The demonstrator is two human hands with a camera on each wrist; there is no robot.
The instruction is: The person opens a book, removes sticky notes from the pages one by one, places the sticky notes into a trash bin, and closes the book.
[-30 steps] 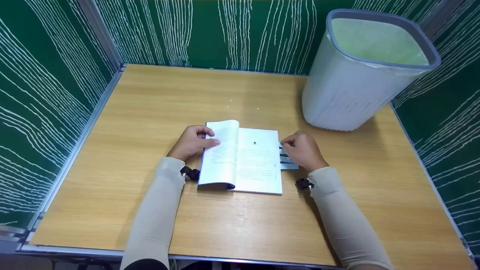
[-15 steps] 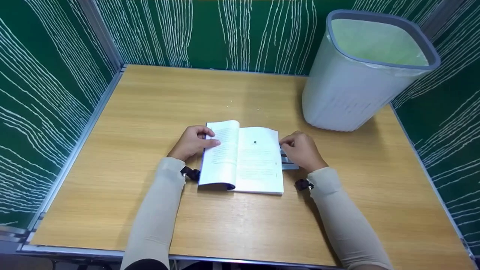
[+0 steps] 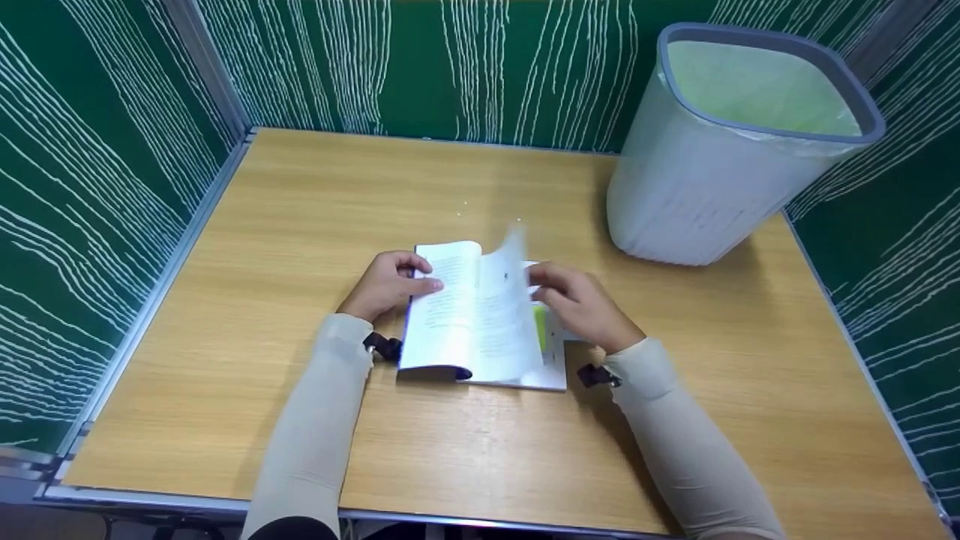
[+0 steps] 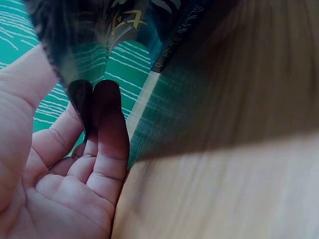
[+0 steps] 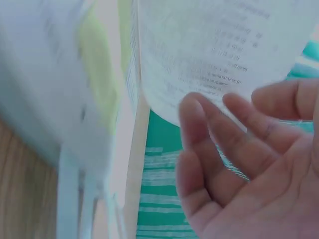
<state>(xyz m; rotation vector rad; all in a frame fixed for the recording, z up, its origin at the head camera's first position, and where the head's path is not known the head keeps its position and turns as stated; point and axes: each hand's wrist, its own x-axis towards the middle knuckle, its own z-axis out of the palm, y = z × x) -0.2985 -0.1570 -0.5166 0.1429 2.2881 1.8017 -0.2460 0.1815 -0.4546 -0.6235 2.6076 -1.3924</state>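
An open book (image 3: pixel 444 330) lies on the wooden table, its left side curled over. My left hand (image 3: pixel 381 286) grips that side, thumb on the printed page and fingers beneath; in the left wrist view the dark glossy cover (image 4: pixel 75 30) runs between thumb and fingers. On the right, a page (image 3: pixel 504 319) stands partly lifted and blurred. My right hand (image 3: pixel 581 304) is beside it with loosely bent fingers; in the right wrist view the thumb is apart from them and nothing is pinched. A yellow-green sticky note (image 3: pixel 540 328) shows underneath. Pale blue strips (image 5: pixel 68 199) stick out of the book's edge.
A tall white bin (image 3: pixel 675 195) with a grey rim and a pale green liner stands at the back right of the table (image 3: pixel 337 195). Green panels with white wavy lines (image 3: pixel 420 67) enclose the back and sides. Tiny white specks lie behind the book.
My right hand has moved left from the strips at the book's edge, and its fingers have loosened. The right-hand page has lifted leftward, uncovering the yellow-green note. My left hand stays put.
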